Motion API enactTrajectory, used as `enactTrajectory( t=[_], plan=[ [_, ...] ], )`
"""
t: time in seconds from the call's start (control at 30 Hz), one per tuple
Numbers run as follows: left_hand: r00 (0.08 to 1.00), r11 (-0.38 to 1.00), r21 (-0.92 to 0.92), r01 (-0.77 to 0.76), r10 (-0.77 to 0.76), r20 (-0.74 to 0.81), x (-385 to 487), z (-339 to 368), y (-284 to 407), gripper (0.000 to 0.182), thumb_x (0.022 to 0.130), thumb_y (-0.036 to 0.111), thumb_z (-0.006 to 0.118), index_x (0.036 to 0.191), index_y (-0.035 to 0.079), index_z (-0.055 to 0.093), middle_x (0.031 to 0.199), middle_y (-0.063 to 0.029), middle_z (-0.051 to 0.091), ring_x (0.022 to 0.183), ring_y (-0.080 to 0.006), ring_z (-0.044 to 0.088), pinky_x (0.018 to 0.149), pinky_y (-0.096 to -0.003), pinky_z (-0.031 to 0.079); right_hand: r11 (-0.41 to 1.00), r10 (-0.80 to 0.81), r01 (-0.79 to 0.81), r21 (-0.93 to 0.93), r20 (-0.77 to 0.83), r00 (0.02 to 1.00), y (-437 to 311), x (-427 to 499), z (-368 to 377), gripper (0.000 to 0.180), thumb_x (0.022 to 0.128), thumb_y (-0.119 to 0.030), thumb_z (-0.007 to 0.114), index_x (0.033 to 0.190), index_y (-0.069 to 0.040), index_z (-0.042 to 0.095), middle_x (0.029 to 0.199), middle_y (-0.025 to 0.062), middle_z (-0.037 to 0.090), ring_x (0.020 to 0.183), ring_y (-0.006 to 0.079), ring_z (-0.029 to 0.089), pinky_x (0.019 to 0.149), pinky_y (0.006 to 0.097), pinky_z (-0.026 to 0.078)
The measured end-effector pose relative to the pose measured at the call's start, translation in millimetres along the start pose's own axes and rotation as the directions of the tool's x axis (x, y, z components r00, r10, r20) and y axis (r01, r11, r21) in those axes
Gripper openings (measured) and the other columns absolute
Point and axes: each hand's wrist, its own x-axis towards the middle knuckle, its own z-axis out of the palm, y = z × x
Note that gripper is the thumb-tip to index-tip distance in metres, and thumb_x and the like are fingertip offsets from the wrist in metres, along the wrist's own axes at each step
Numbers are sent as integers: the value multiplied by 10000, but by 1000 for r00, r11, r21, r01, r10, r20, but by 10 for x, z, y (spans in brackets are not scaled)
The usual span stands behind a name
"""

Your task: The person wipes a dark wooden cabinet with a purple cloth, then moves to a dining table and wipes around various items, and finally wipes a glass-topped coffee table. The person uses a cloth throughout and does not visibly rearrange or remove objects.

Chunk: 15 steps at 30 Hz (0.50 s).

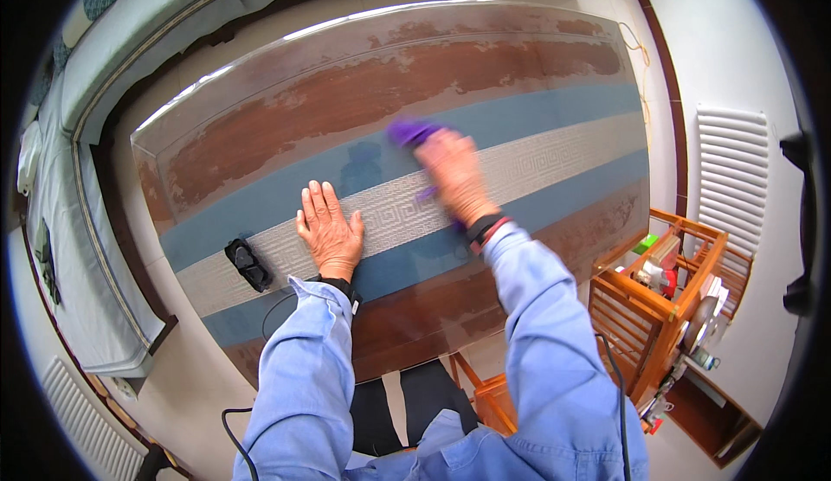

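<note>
My right hand (454, 173) is blurred by motion over the middle of the table. A purple cloth (410, 132) bunches under its fingers, pressed to the surface. Flat on the patterned table runner (558, 153) rests my left hand (330, 233), fingers extended and nothing held. The runner has blue borders and a pale woven centre strip, and seems to lie beneath a clear cover on the dark wooden table (311, 111). To the left of my left hand sits a black object (248, 264), perhaps a glasses case or an eyewear-like device.
A pale-covered sofa (123, 98) curves along the far and left sides. At right stands an orange wooden rack (669, 286) loaded with small items, beside a white radiator (730, 176). Thin black cables (613, 383) hang by my sleeves. A wooden chair (496, 400) is near my legs.
</note>
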Motion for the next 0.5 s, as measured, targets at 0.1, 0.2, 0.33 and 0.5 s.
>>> enactTrajectory(
  t=[0.1,0.2,0.33,0.5],
  plan=[
    [1000,1000,21,4,-4,8,9,16,-16,912,927,498,644,1640,46,298,1738,-165,216,1603,-329,184,1244,-566,169,743,348,-533,-404,-446,825,1114,304,-27,456,948,-96,570,1404,-88,578,1323,233,594,1204,424,559,998,505,435],
    [1000,999,31,5,-5,-1,9,18,-24,926,911,500,664,1635,45,307,1735,-165,223,1600,-339,188,1241,-569,171,623,541,-756,-199,-588,601,1331,1046,61,253,1020,-127,506,1236,-68,624,1169,215,620,1093,431,579,907,532,440],
    [1000,1000,7,12,-12,19,21,-5,-23,949,894,490,685,1638,46,299,1737,-165,215,1600,-342,188,1241,-570,166,971,187,-236,-26,-528,829,191,2245,405,270,816,-11,627,1062,-119,648,1031,152,608,993,348,586,821,488,462],
    [997,999,-6,33,-33,73,41,-2,-16,943,898,476,677,1646,55,288,1745,-161,193,1606,-342,167,1244,-567,162,931,-282,347,112,-382,880,-369,2491,614,278,836,-53,670,1097,-147,694,1214,138,657,1149,377,609,991,499,501]
  ],
)
